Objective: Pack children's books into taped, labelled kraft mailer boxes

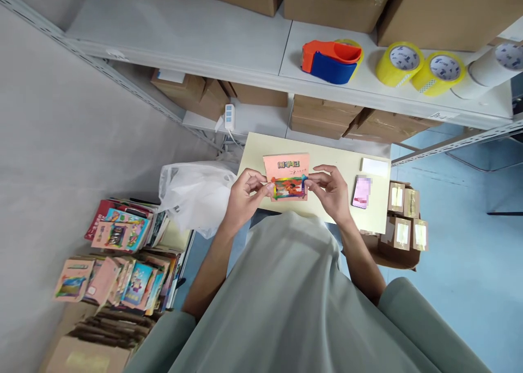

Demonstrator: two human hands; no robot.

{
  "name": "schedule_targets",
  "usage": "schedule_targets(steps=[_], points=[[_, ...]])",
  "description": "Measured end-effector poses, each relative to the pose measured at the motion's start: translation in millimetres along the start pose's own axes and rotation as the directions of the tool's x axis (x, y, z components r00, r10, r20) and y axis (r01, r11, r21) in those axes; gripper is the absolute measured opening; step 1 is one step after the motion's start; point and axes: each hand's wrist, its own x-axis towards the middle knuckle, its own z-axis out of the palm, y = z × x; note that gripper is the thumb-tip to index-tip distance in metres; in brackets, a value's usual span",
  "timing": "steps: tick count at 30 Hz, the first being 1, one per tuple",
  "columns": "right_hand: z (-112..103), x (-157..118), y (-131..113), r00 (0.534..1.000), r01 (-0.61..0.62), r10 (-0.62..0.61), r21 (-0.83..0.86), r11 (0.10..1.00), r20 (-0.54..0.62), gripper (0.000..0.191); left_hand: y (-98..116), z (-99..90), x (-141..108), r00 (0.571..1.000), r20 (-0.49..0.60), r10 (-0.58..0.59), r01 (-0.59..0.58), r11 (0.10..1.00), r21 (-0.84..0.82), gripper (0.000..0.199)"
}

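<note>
A pink booklet with a colourful picture on its cover is held over the cream table. My left hand pinches its left edge between thumb and fingers. On the opposite edge, my right hand grips it with thumb and index finger, the other fingers partly extended. The cover faces up towards me. To the right of my right hand lies a phone with a lit pink screen, and a small white box or pad rests behind it.
A shelf spans the back, bearing cardboard boxes, an orange and blue tape dispenser and yellow tape rolls. Left are a white plastic bag and stacked booklets. Small cartons stand right of the table.
</note>
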Motion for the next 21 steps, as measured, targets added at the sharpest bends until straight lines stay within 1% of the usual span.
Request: schedule_targets(steps=[2, 5, 10, 14, 17, 21], points=[[0, 1, 1, 1.0, -0.018, 0.018, -0.008, 1.0, 0.02, 0.045, 0, -3.6, -2, 0.999, 0.031, -0.008, 0.006, 0.999, 0.041, 0.043], [-2, 3, 3, 0.996, -0.049, 0.051, -0.032, 0.998, 0.068, 0.044, -2, -9.9, -5, 0.998, 0.04, -0.04, 0.036, 0.995, 0.096, 0.04], [-1, 5, 4, 0.991, -0.091, 0.089, 0.022, 0.996, 0.098, 0.048, -3, -14.3, -8, 0.997, 0.037, -0.069, 0.064, 0.991, 0.12, 0.051], [12, 5, -4, 0.977, -0.196, 0.191, 0.057, 0.979, 0.094, 0.049, 4, -7.8, -6, 0.994, -0.033, -0.101, 0.104, 0.988, 0.112, 0.049], [22, 6, -11, 0.967, -0.237, 0.23, 0.057, 0.97, 0.108, 0.055, 10, -3.8, -2, 0.988, -0.1, -0.119, 0.132, 0.982, 0.137, 0.053], [27, 10, -11, 0.955, -0.275, 0.269, 0.031, 0.961, 0.129, 0.066, 14, -3.3, 5, 0.987, -0.119, -0.111, 0.132, 0.975, 0.181, 0.059]])
